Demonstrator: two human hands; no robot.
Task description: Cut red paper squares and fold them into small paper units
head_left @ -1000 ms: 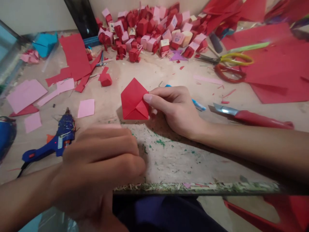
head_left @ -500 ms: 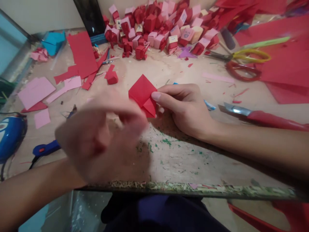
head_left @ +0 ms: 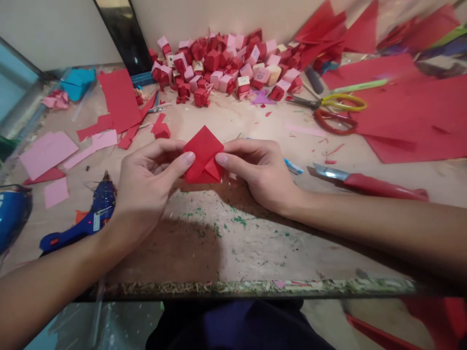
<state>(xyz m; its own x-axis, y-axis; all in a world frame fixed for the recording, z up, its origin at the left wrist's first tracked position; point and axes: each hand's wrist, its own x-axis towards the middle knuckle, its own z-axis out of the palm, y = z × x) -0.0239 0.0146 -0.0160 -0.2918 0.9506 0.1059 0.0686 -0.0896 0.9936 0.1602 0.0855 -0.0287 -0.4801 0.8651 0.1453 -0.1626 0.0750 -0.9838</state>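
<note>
A folded red paper piece [head_left: 203, 154] is held just above the worn table [head_left: 255, 243] at its middle. My left hand [head_left: 148, 182] pinches its left edge between thumb and fingers. My right hand [head_left: 260, 170] pinches its right edge, with thumb on top and fingers curled below. A blue pen [head_left: 293, 167] lies partly hidden behind my right hand.
A pile of red and pink paper cubes [head_left: 226, 65] sits at the back. Scissors with yellow and red handles [head_left: 333, 109] and red paper sheets [head_left: 412, 116] lie at the right. A red-handled cutter [head_left: 368, 182] is near my right forearm. A blue glue gun [head_left: 85, 218] lies at the left, with pink scraps [head_left: 45, 150].
My left hand rose from the near table edge and moved right to take hold of the red paper piece's left side. My right hand kept its grip on it.
</note>
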